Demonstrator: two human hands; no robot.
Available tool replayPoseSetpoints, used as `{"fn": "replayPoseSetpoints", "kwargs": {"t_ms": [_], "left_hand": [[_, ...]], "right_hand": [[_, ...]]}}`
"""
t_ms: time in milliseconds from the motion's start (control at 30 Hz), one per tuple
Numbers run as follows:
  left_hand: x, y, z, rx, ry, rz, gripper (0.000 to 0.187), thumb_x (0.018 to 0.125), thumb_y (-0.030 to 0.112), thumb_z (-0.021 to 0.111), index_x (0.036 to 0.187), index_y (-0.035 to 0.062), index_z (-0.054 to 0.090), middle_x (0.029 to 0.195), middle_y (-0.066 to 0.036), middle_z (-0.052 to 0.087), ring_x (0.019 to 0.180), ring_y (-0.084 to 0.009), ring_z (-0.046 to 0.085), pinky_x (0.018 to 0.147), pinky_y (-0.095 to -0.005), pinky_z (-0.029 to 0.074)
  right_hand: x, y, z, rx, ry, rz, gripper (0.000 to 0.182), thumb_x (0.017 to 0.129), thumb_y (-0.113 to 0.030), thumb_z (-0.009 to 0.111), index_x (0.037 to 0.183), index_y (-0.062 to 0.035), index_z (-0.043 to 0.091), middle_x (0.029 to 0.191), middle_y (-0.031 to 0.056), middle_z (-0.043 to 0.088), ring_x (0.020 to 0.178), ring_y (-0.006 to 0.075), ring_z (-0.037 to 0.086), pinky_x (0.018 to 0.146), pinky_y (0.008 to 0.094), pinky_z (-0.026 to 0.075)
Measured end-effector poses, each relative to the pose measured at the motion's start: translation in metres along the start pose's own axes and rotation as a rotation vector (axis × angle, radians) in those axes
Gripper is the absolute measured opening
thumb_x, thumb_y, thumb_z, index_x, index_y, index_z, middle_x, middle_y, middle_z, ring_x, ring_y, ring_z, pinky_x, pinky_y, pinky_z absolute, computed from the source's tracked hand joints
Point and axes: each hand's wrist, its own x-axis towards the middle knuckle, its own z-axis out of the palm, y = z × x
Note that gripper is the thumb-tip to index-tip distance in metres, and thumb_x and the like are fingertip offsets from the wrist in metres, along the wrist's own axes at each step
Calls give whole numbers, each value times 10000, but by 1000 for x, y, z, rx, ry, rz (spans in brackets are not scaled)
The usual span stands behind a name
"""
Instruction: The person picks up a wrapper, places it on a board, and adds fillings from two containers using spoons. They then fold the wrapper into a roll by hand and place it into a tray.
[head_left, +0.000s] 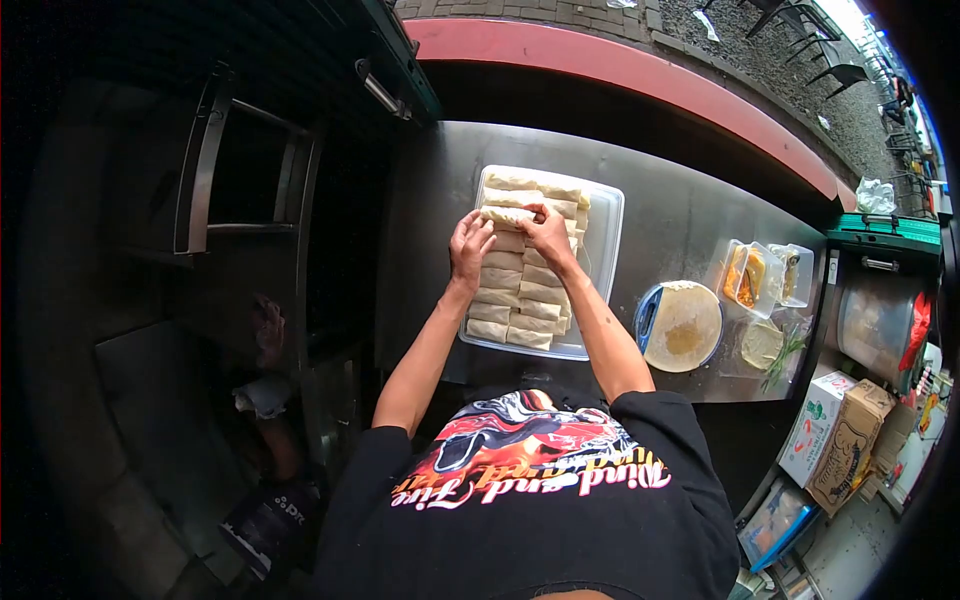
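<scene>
A white rectangular plastic tray (603, 240) holds rows of pale, uncooked spring rolls (488, 312). One spring roll (507, 216) lies on top of the left row, toward the far end. My right hand (547, 238) pinches the right end of this roll between its fingertips. At the roll's left end, my left hand (468, 247) has curled fingers against it, over the tray's left edge. Parts of the rolls below are covered by my hands.
Right of the tray, a blue-rimmed plate (648, 318) carries a round pale wrapper (690, 310). Beyond it stand a container of orange filling (745, 275) and a second clear container (795, 275). Green stalks (785, 355) lie near the counter's right end. Cardboard boxes (845, 440) stand lower right.
</scene>
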Motion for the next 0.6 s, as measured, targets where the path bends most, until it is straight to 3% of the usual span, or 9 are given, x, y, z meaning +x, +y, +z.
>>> {"fn": "replayPoseSetpoints", "kwargs": {"t_ms": [100,167,200,267,300,333,433,533,600], "left_hand": [[-8,-6,6,54,15,102,532,890,162,628,1342,-18,414,1324,-148,526,1190,-204,563,968,-362,474],[-9,-15,4,461,13,269,563,889,194,630,1359,-22,407,1363,-177,495,1250,-259,519,1030,-413,422],[-14,-12,7,461,14,273,563,889,194,630,1359,-22,407,1363,-177,495,1250,-259,519,1030,-413,422],[-26,-3,17,1509,-115,781,616,866,231,655,1373,-16,405,1412,-204,437,1340,-323,410,1079,-479,352],[-26,-6,17,1635,-201,754,705,832,273,689,1406,-2,385,1477,-212,350,1402,-357,290,1118,-531,268],[-25,-13,13,1633,-198,761,705,832,273,689,1406,-2,385,1477,-212,350,1402,-357,290,1118,-531,268],[-24,-24,10,1776,-234,743,778,841,334,683,1459,18,332,1541,-186,267,1428,-338,252,1131,-549,235],[-27,-24,10,1771,-238,752,760,854,336,671,1458,20,334,1540,-185,268,1427,-341,256,1131,-548,236],[-29,-21,8,1730,-233,773,734,862,331,664,1450,21,350,1534,-188,278,1421,-345,268,1129,-548,239]], "right_hand": [[6,11,4,13,27,-63,295,866,-78,673,1136,-5,581,862,51,676,735,90,619,577,238,481],[8,13,6,-35,66,-131,302,840,-102,693,1106,0,593,834,61,668,710,101,615,577,257,487],[5,7,8,-34,63,-135,302,840,-102,693,1106,0,593,834,61,668,710,101,615,577,257,487],[-5,-12,12,-278,199,-151,341,788,-139,727,1068,12,604,810,77,653,704,131,614,611,288,502],[-2,-9,14,-337,269,-226,383,748,-171,739,1055,19,610,816,106,654,723,192,629,677,333,519],[0,-5,15,-337,270,-233,383,748,-171,739,1055,19,610,816,106,654,723,192,629,677,333,519],[-5,-3,12,-517,462,-363,293,763,-171,702,988,0,625,896,158,682,826,303,662,777,391,522],[-13,-4,-4,-451,359,-252,255,788,-167,677,985,-9,642,909,153,696,850,281,683,783,372,530],[-28,-3,-19,-407,305,-291,218,810,-159,656,976,-17,665,880,148,708,815,270,698,757,363,540]]}}
